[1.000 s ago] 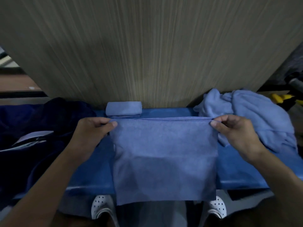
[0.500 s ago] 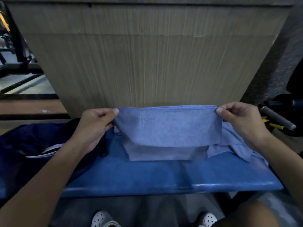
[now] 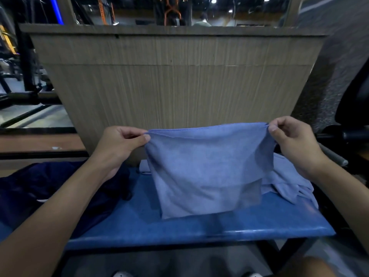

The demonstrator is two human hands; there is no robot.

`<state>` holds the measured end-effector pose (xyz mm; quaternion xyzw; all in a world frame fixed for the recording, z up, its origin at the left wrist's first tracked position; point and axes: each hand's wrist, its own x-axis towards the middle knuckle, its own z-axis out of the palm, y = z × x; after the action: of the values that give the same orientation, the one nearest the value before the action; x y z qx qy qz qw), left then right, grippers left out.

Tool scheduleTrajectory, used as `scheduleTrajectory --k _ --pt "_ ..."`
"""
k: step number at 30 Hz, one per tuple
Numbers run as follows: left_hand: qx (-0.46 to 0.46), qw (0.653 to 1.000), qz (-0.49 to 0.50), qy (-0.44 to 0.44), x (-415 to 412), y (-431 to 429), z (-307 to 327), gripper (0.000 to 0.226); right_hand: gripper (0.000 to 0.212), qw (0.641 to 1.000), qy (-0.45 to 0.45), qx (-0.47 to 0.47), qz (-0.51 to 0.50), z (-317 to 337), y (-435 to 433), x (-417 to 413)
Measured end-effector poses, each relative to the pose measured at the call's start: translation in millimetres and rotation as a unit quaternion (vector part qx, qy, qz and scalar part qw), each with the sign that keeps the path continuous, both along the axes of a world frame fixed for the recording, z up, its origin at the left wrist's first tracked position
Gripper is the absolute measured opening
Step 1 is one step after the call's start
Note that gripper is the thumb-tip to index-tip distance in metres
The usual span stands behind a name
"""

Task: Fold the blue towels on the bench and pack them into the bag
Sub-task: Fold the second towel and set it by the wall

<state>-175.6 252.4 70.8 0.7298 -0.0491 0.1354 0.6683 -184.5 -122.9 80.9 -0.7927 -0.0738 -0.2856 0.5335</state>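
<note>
Hanging between left hand (image 3: 119, 144), right hand (image 3: 293, 142), towel (image 3: 207, 168)

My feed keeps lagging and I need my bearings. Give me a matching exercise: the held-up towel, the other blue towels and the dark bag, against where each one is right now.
Things:
1. held-up towel
2. crumpled towels
3. dark bag

Places:
A. slumped on the left end of the bench
B. heaped on the bench's right end
C. over the bench's middle, top corners pinched by the left hand and the right hand

Pairs: 1-C, 2-B, 3-A.
</note>
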Motion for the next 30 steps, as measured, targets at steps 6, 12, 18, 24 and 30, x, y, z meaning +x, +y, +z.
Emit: scheduleTrajectory --k 6,12,18,24,30 --pt "0.023 1.000 0.004 -0.012 -1.4 -1.4 3.0 0.016 0.022 0.999 -0.007 0.007 -0.032 3.9 -6.1 0.5" --pt "0.011 1.000 0.001 -0.029 -1.1 -1.8 4.1 0.017 0.021 1.000 0.007 0.011 -0.026 -2.3 -5.2 1.2" --pt "-0.011 0.999 -0.002 -0.046 2.9 0.5 10.8 0.010 0.014 0.999 0.001 0.019 -0.027 2.7 -0.7 4.4" --pt "0.004 0.997 0.030 -0.076 3.7 -0.2 10.2 0.008 0.015 0.998 -0.016 0.001 -0.055 4.8 0.5 3.3" --pt "0.029 0.995 0.029 -0.088 6.4 -0.5 9.5 0.018 0.015 0.998 -0.016 -0.026 -0.063 8.6 0.5 -0.4"
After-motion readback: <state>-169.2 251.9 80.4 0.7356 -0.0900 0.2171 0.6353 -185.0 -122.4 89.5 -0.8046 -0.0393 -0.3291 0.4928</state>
